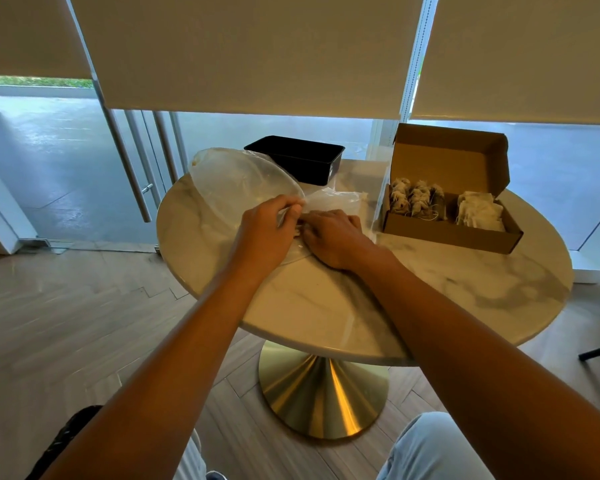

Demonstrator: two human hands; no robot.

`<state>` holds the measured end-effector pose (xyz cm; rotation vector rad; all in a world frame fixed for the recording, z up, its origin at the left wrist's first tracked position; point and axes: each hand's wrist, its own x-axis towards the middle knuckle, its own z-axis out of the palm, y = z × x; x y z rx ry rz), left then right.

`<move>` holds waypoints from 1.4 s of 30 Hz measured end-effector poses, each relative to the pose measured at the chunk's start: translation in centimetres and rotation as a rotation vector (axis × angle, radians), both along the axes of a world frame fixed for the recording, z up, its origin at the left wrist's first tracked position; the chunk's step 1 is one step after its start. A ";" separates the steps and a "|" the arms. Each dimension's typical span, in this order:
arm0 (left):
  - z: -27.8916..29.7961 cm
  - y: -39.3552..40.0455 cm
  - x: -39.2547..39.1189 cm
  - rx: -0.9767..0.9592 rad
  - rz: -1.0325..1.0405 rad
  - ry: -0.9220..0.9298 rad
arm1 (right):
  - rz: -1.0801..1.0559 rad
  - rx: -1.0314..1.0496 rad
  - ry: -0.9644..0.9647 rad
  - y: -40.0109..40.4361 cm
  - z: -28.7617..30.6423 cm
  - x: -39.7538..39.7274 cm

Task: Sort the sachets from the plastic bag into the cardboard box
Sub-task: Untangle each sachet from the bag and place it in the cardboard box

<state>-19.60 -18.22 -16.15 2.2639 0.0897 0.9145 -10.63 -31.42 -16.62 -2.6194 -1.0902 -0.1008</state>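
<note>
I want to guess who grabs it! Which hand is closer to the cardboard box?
Right. The right hand lies just beside the cardboard box; the left hand is farther off.

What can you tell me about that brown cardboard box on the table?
The cardboard box is plain brown corrugated board, resting on the marble table at its right side. Its hinged lid stands open at the back. A divider splits it into two compartments: the left holds darker, tan sachets standing in rows, the right holds paler white sachets. Neither hand touches it.
</note>
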 end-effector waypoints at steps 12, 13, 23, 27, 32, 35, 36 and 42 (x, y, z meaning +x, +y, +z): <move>0.0 0.0 -0.3 -0.035 0.015 -0.022 | 0.138 0.205 -0.147 -3.5 0.1 -0.2; 0.0 0.0 -0.3 -0.037 0.014 -0.023 | 0.161 0.208 -0.153 -3.9 0.0 -0.2; 0.2 -0.4 -0.6 -0.025 0.020 0.026 | 0.039 0.087 -0.004 -3.0 0.4 -0.8; 0.0 -0.5 -0.5 -0.006 0.038 0.053 | 0.049 0.171 -0.055 -3.7 0.2 -0.9; -0.3 -0.5 -0.3 0.050 -0.002 0.051 | 0.131 0.206 -0.126 -5.4 -0.2 -1.0; -0.6 -0.4 -0.3 0.152 -0.068 0.004 | 0.107 0.289 -0.116 -6.5 0.0 -1.2; -0.7 -0.4 -0.4 0.192 -0.084 0.000 | 0.106 0.311 -0.115 -6.9 0.0 -1.2; -0.7 -0.9 -1.0 0.374 -0.098 0.033 | 0.179 0.324 -0.108 -7.8 -0.1 -1.7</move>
